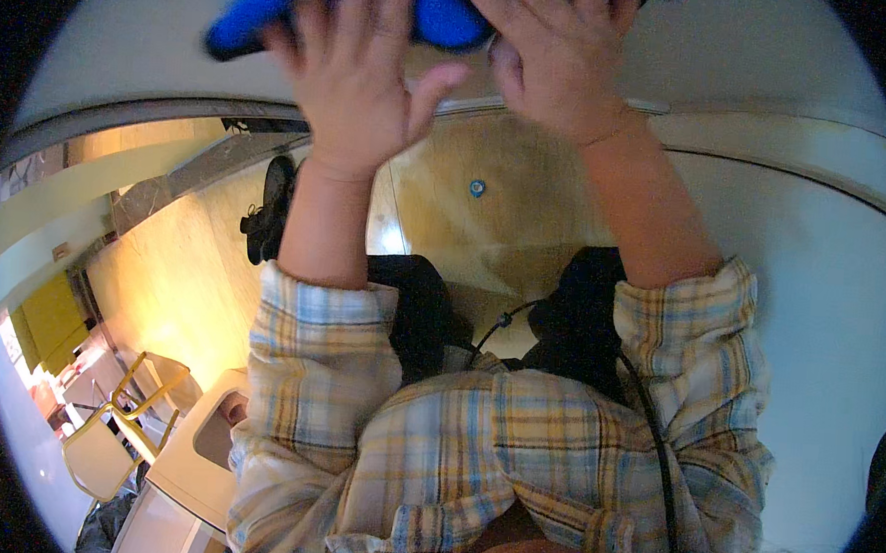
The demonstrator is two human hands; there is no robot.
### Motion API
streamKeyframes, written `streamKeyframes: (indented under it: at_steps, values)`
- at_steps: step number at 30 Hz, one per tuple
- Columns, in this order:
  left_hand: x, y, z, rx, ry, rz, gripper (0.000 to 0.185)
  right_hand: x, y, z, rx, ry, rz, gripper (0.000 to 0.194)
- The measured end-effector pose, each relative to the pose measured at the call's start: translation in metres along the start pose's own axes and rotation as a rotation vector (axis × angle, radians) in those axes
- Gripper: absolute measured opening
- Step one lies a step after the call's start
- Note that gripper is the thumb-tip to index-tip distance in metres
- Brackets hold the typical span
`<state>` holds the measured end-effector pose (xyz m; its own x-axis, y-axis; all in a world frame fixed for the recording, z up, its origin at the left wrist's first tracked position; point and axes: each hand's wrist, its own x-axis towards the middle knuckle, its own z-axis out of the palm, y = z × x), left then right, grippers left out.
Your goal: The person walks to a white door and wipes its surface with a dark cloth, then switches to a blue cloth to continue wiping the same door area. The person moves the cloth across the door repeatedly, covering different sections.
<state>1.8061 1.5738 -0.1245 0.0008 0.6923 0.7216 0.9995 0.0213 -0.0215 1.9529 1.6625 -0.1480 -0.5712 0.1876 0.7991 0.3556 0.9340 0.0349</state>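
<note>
At the top edge of the head view, both of my hands are on a bright blue, soft-looking thing (pixel 456 22), perhaps cloth, most of it cut off by the frame. My left hand (pixel 355 84) lies over its left part with the back of the hand towards me and the thumb stuck out to the side. Over its right part is my right hand (pixel 555 64), thumb bent in below the fingers. The fingertips of both hands run out of the picture, so how firmly they hold is hidden. A pale upright surface (pixel 724 66), apparently a wall, stands behind the blue thing.
A small blue-and-white ring-shaped object (pixel 478 189) lies on the tan floor (pixel 434 156). To the left is a black shoe (pixel 272 207). Farther left stand a beige cabinet-like piece (pixel 197 444) and a chair with a yellow frame (pixel 95 465). A black cable (pixel 656 438) runs down my front.
</note>
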Motion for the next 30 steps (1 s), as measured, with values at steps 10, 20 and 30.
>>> streamKeyframes:
  at_steps: [10, 20, 30]
  values:
    - [0.001, -0.04, -0.011, 0.162, 0.226, 0.087, 0.087, 0.045, -0.006, -0.027, 0.009, -0.007, -0.067, 0.039]
    - [-0.018, -0.045, 0.008, 0.143, 0.168, 0.11, 0.09, 0.048, -0.042, -0.009, 0.097, -0.128, 0.143, 0.038]
    - [-0.012, -0.05, -0.002, 0.082, 0.122, 0.117, 0.088, 0.057, -0.032, 0.006, 0.044, 0.07, 0.004, 0.039]
